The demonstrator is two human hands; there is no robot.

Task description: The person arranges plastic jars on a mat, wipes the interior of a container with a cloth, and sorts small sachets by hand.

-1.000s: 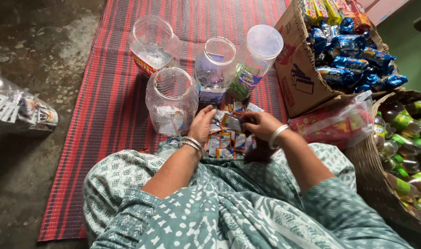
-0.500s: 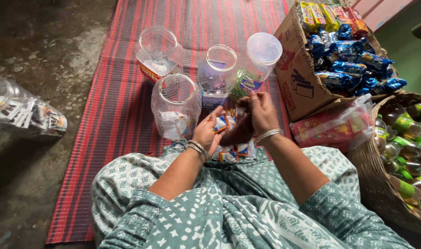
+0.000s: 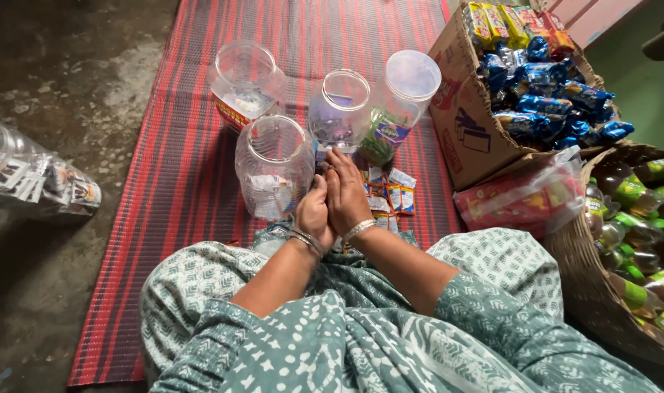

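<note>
Sachets: the small sachets [image 3: 391, 196] lie in a loose heap on the red striped mat [image 3: 179, 167], just right of the front jar and touching your knees; this heap is what you are working through.
Landmark: the front jar [image 3: 273, 166], clear plastic, mouth open, stands on the mat just ahead of your left knee.
Mat: it runs away from you under all four jars, with bare floor to its left.
Cardboard box: the box [image 3: 468, 124] sits well right of the front jar, packed with blue and yellow packets you have not touched, so I judge plenty is left.
Wicker basket: the basket [image 3: 590, 284], further right, holds small bottles.
Other jars: one jar [image 3: 246, 81] stands behind the front jar; the middle jar [image 3: 340, 109] and the lidded jar [image 3: 403, 102] stand to its right rear.
Fill so far: each jar shows only a shallow layer at the bottom, so you look early in the filling.
Left hand: your left hand [image 3: 313, 212] is cupped against the right, just beside the front jar's right wall.
Right hand: your right hand [image 3: 346, 191] is pressed to the left, fingers together; I cannot tell whether sachets are held between your palms.
</note>
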